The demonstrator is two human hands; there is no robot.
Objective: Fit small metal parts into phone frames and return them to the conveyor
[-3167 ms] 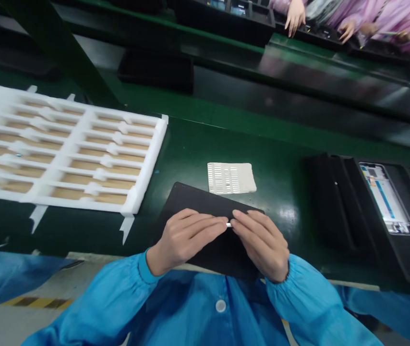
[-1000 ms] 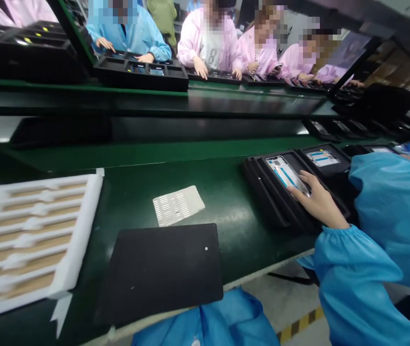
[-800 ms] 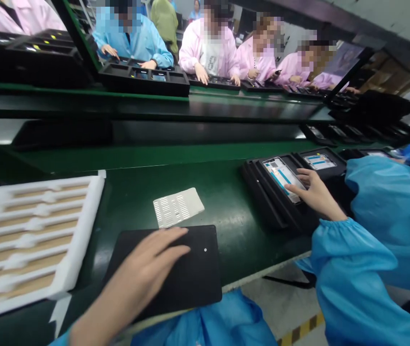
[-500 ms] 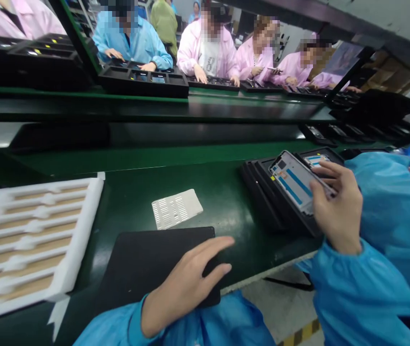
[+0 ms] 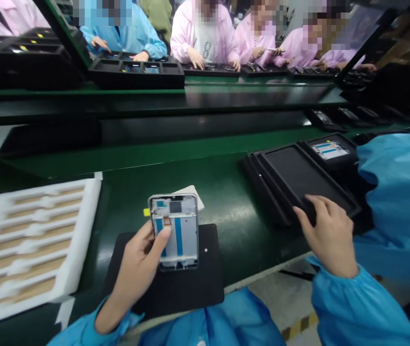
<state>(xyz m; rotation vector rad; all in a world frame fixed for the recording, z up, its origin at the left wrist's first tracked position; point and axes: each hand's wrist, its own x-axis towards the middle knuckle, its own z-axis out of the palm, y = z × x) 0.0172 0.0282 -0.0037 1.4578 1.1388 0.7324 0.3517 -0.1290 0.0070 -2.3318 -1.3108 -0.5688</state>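
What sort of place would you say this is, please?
Probably an electronics assembly line, perhaps for phones: the left hand holds a phone-like frame, a black tray on the green bench carries a similar frame, and people in pink or blue smocks are lined up opposite.

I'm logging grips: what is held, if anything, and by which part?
Left hand grips a phone frame by its left edge; the right hand holds nothing.

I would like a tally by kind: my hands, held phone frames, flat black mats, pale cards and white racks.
Left hand plus right hand: 2
Phone frame, held: 1
Black mat: 1
Pale card: 1
White rack: 1
Total: 6
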